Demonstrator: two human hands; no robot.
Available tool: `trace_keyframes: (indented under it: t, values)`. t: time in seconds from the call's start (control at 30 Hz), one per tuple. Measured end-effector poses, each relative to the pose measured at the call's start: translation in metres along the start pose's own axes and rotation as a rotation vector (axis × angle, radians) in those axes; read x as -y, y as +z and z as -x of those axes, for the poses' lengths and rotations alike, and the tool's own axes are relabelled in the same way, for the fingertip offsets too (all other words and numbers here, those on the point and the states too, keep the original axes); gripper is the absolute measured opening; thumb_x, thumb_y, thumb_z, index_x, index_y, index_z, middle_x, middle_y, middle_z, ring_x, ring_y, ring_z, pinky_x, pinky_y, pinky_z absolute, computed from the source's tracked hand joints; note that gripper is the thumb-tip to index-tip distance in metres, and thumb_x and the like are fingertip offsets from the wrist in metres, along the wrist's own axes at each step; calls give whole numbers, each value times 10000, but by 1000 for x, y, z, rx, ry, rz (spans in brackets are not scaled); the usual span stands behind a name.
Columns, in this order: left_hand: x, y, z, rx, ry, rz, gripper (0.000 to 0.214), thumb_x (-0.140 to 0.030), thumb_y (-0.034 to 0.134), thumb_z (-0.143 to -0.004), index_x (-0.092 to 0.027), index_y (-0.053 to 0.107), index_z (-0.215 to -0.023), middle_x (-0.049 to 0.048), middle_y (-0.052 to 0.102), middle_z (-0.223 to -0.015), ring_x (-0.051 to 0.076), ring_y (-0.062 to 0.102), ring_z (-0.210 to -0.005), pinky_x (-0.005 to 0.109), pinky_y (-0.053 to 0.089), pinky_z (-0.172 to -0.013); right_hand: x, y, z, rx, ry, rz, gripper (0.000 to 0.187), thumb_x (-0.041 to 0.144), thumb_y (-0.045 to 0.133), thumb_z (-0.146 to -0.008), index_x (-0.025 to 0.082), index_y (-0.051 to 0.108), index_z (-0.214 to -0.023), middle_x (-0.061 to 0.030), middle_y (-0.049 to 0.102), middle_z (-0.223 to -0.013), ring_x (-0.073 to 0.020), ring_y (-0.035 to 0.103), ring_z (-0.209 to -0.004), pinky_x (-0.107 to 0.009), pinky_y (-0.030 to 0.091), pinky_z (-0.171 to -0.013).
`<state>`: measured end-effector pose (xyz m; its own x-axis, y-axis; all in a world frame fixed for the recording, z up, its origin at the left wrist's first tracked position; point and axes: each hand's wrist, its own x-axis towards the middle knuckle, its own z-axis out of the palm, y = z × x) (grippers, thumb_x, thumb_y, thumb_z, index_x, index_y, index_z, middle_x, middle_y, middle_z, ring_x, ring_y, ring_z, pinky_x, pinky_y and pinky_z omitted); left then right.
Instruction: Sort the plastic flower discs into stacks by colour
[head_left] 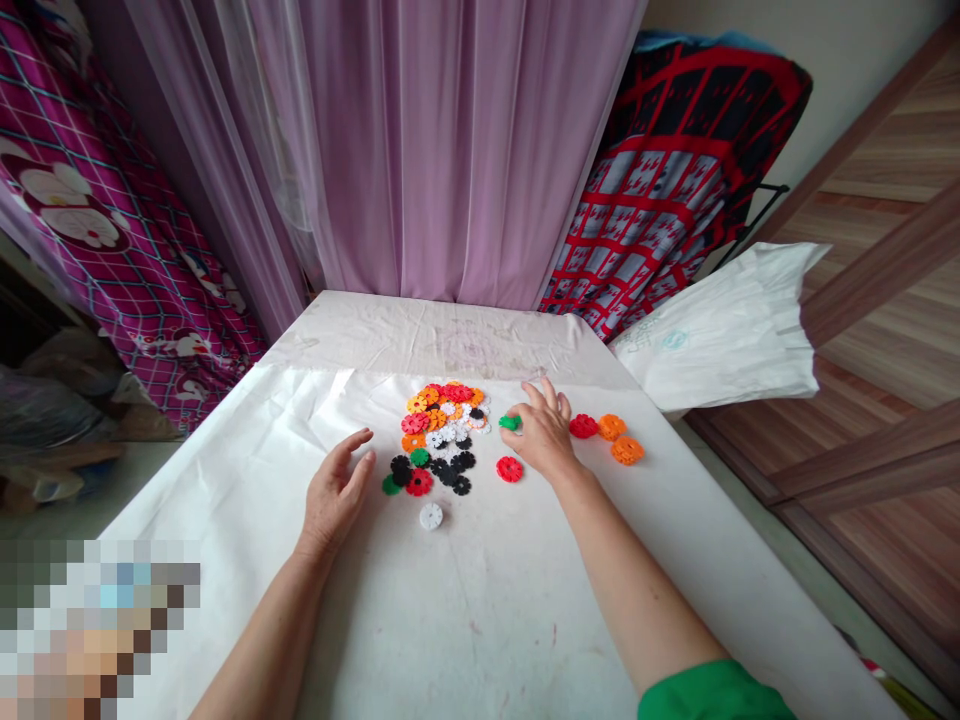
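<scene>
A heap of small flat plastic discs (pixel 444 425) in orange, red, white, black and green lies in the middle of the white table (pixel 487 610). My right hand (pixel 544 432) reaches over the table and pinches a green disc (pixel 510 422) at its fingertips, just right of the heap. A red disc (pixel 509 468) lies below that hand. My left hand (pixel 336 492) rests on its edge left of the heap, fingers stretched and apart, holding nothing. A lone white disc (pixel 430 516) lies in front of the heap.
One red disc (pixel 583 426) and two orange discs (pixel 619 440) lie apart to the right of my right hand. A white bag (pixel 720 330) sits off the table's right edge. Purple curtains (pixel 435 150) hang behind the table, with patterned blankets at both sides.
</scene>
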<state>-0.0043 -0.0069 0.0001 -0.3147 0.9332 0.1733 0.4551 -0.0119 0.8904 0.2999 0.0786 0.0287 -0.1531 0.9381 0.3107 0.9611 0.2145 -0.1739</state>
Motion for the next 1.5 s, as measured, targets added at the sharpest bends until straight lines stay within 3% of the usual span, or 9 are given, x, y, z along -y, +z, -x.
trace_keyframes:
  t: [0.2,0.5,0.7,1.0,1.1,1.2,1.27,1.37,1.5]
  values:
    - [0,-1,-1,-3,0,-21,494,-556,547,-805,-237,674,-1161,64,727,-1163,232,663,-1042,373,507,-973,-29,-6,-16,-11,70,26,169,280,679,-742,204,737,-881,-116,491,-1473,-331,189,-1478,-579,153,-1154]
    - [-1,0,-1,-15,-1,-22,469,-542,555,-795,-246,680,-1136,59,712,-1226,231,665,-1046,384,491,-1011,-27,0,-14,8,97,28,252,254,652,-776,214,728,-1013,-117,484,-1485,-312,230,-1469,-562,188,-1150]
    - [1,0,-1,-14,-3,-17,471,-541,556,-798,-243,678,-1143,66,702,-1249,230,662,-1055,383,486,-1020,-37,-7,-2,68,89,99,296,51,540,-775,248,759,-810,-58,560,-1429,-291,259,-1468,-560,188,-1153]
    - [1,0,-1,-25,2,-15,462,-541,567,-791,-255,684,-1134,55,734,-1152,224,670,-1006,369,511,-971,-26,-12,3,57,109,81,330,42,537,-776,272,770,-821,-40,598,-1391,-294,314,-1441,-557,203,-1147]
    - [-1,1,-1,-39,-20,-9,476,-543,568,-780,-243,689,-1129,62,732,-1142,217,669,-962,365,519,-935,-16,-22,15,-7,124,9,303,52,521,-784,240,755,-825,-59,654,-1303,-279,454,-1332,-468,323,-1089]
    - [-2,1,-1,-87,-66,-4,516,-552,558,-764,-220,697,-1135,58,747,-978,212,663,-865,365,534,-860,9,-18,35,-35,81,-149,309,91,474,-840,245,731,-918,-51,719,-1114,-208,618,-1051,-327,451,-917]
    - [-1,2,-1,-121,-97,4,531,-544,547,-757,-206,702,-1135,50,737,-872,214,658,-841,364,533,-834,30,-8,48,4,25,-224,277,117,489,-852,254,712,-944,-30,732,-1014,-192,641,-949,-295,467,-850]
    - [0,2,-2,-153,-123,25,531,-527,541,-746,-201,706,-1130,55,737,-895,216,657,-870,362,525,-835,55,8,62,49,-21,-258,213,128,549,-841,249,696,-938,-23,738,-966,-201,644,-921,-295,466,-830]
    - [3,4,-2,-177,-119,52,494,-491,537,-746,-209,716,-1109,52,737,-893,205,655,-837,344,525,-790,71,19,75,35,-45,-305,169,139,551,-868,238,683,-907,-32,731,-933,-190,651,-908,-287,461,-822]
